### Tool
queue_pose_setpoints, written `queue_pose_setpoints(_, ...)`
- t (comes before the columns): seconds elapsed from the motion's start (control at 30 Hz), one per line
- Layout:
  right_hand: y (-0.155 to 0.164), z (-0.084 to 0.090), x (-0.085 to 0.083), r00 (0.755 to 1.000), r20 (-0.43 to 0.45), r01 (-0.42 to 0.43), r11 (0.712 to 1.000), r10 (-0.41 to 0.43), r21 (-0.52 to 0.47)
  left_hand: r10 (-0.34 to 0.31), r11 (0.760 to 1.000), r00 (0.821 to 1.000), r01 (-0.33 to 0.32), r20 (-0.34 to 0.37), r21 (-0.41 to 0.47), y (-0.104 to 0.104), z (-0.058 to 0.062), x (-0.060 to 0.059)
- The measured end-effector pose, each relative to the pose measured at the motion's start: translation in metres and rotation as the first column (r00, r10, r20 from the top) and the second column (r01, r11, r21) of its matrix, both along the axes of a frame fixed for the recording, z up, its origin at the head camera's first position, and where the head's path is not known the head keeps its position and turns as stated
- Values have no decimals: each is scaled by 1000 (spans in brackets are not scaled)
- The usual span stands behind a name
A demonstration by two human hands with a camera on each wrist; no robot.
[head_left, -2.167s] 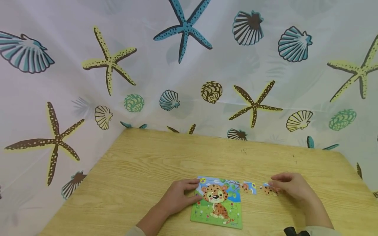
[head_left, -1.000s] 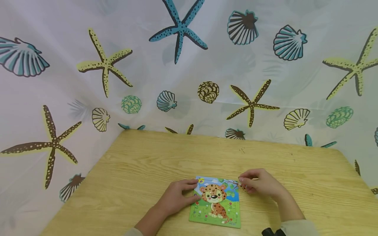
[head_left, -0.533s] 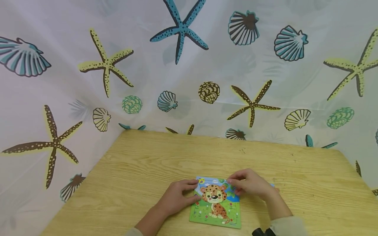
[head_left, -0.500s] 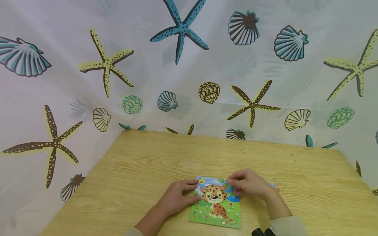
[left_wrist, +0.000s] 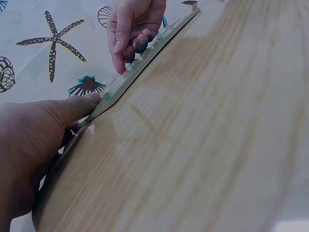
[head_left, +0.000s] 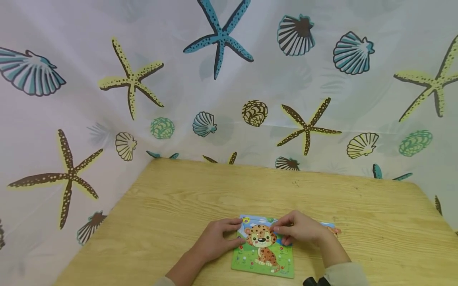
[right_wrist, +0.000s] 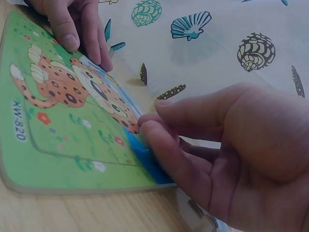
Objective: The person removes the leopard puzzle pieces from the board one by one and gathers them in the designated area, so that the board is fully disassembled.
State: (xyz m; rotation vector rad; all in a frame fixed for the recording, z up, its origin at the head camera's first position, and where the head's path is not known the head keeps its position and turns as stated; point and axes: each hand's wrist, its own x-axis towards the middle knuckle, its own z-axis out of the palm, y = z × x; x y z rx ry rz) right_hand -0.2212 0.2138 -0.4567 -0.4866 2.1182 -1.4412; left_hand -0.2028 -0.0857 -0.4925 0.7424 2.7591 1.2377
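Observation:
A square jigsaw puzzle (head_left: 262, 268) with a spotted cub on green and blue lies flat on the wooden table. My left hand (head_left: 216, 240) holds its left side, thumb and fingers around the upper left corner; in the left wrist view the thumb (left_wrist: 79, 107) lies along its edge. Over the puzzle's upper right part my right hand (head_left: 300, 227) has thumb and forefinger pinched together, seemingly on a puzzle piece that the fingers hide. In the right wrist view those fingertips (right_wrist: 147, 126) meet just above a blue area of the puzzle (right_wrist: 72, 140).
Partly behind the right wrist, loose puzzle material (head_left: 332, 228), blue and spotted orange, lies on the table (head_left: 200, 190). A curtain (head_left: 229, 95) printed with starfish and shells hangs around the table's back and sides. A black object (head_left: 316, 281) shows at the right sleeve.
My right hand has moved left from the loose pieces onto the puzzle's upper right part, and the piece beside the puzzle is no longer visible there. The left hand has stayed at the left side.

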Motion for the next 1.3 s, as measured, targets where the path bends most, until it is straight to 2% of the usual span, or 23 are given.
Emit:
queue_pose_setpoints(0.13,0,0,0,1000,-8,-19,1000,20,9,2,1000,1000,-2,12,6,0,0,1)
queue_pose_setpoints(0.4,-6,2,2,997,-65,-40,999,42,32,-7,1000,1000,8,-25,23,1,-2,-1)
queue_pose_setpoints(0.67,-9,5,3,977,-206,-23,992,47,121,-17,1000,1000,17,-19,23,1,-1,0)
queue_pose_setpoints(0.83,-10,5,2,971,-233,-25,991,56,135,-16,999,1000,16,-17,32,1,0,0)
queue_pose_setpoints(0.93,-11,6,4,968,-251,37,981,12,190,-16,999,1000,17,-18,33,1,-1,0)
queue_pose_setpoints(1.1,-15,9,8,949,-306,178,932,-77,315,-12,1000,1000,12,-15,20,2,1,1)
queue_pose_setpoints(1.17,-15,10,8,944,-317,199,922,-89,333,-10,1000,1000,10,-17,11,2,1,1)
queue_pose_setpoints(1.3,-14,11,9,942,-325,196,923,-84,331,-7,1000,1000,7,-21,6,2,2,1)
